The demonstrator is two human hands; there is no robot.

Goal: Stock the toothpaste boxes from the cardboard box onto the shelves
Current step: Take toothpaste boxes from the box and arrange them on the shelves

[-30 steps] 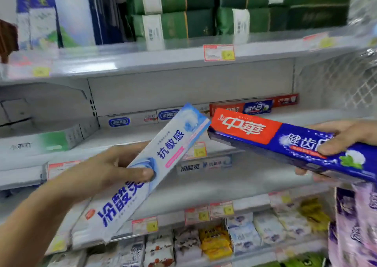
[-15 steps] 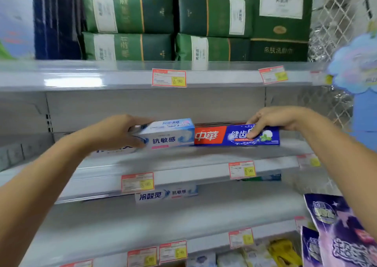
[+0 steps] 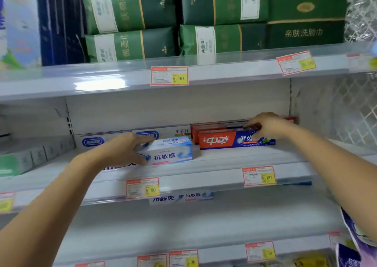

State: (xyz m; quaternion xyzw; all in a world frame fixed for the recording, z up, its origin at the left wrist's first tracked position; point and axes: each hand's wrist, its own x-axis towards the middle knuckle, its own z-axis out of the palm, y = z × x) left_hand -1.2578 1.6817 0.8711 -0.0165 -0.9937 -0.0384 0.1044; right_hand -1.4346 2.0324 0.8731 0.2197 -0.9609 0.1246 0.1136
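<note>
My left hand grips a white and light-blue toothpaste box that lies lengthwise on the middle shelf. My right hand holds the right part of a red and blue toothpaste box, fingers curled over its top edge. That box sits on the same shelf in front of more red boxes. White toothpaste boxes stand along the back wall behind my left hand. The cardboard box is out of view.
Green tissue packs fill the top shelf. A green-white box lies at the middle shelf's left end. Price tags line the shelf edges. One white toothpaste box lies on the lower shelf. Purple packets hang at the right.
Both boxes went from being held in the air to lying on the middle shelf. In the last half second both hands pushed them a little further back.
</note>
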